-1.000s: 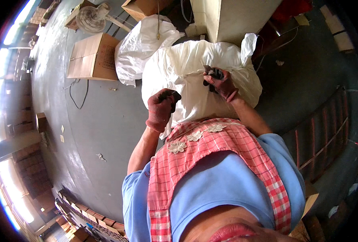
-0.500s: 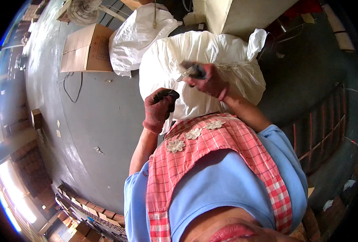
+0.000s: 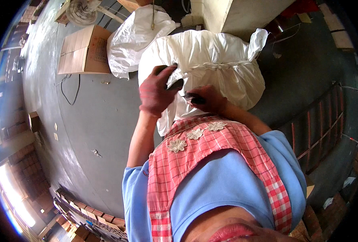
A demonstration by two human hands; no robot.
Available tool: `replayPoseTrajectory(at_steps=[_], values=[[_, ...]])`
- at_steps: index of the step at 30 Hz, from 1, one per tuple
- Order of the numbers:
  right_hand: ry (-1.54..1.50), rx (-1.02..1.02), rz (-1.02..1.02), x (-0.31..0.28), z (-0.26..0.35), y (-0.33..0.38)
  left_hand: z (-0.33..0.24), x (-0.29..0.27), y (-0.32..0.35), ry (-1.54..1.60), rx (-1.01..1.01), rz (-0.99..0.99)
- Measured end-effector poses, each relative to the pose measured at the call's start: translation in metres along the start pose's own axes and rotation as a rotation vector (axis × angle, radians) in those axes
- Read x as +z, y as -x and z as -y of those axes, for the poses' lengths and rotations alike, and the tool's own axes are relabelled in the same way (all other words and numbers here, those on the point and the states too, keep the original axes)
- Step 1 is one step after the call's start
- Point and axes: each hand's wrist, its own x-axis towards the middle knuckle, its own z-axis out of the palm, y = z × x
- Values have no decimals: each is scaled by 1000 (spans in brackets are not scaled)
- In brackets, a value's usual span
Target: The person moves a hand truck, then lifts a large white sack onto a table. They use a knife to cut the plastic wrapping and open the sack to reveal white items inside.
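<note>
A big white woven sack (image 3: 217, 66) stands in front of me, its top gathered and stitched along a seam. My left hand (image 3: 156, 92), in a reddish-brown glove, is raised against the sack's near left side, fingers curled around a small dark object (image 3: 175, 84). My right hand (image 3: 209, 101), also gloved, sits low against the sack's front close to my chest, gripping a small dark tool (image 3: 193, 98). The two hands are almost touching. My pink checked apron hides the sack's bottom.
A second, slack white bag (image 3: 136, 34) lies behind the sack. A flattened cardboard box (image 3: 84, 50) and a black cable (image 3: 72, 86) lie on the grey concrete floor at left, with a fan (image 3: 82, 10) beyond. A pale block (image 3: 243, 14) stands behind; brick stacks (image 3: 29, 181) line the left.
My right hand has come down from the sack's top seam to its front near my chest. My left hand has risen toward the sack, closing the gap between the hands.
</note>
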Motion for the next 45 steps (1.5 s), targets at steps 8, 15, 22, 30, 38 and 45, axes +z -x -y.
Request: replayPoseTrajectory(at_steps=[8,15,22,30,38,45], values=[[-711,320,-337,-17,1,14,33,24,22,-297,260,-51],[-406,339,-412,-35,5,-21,22,25,25,-343,416,-60],[-78,285,-277,-38,-8,-41,14,55,32,-256,393,-45],[318,347,6,-33,1,-61,25,63,42,-313,391,-30],[143,663,341,-46,2,-92,30,67,43,-303,368,-55],[-682,545,267,-64,-53,-72,41,64,38,-277,262,-102]])
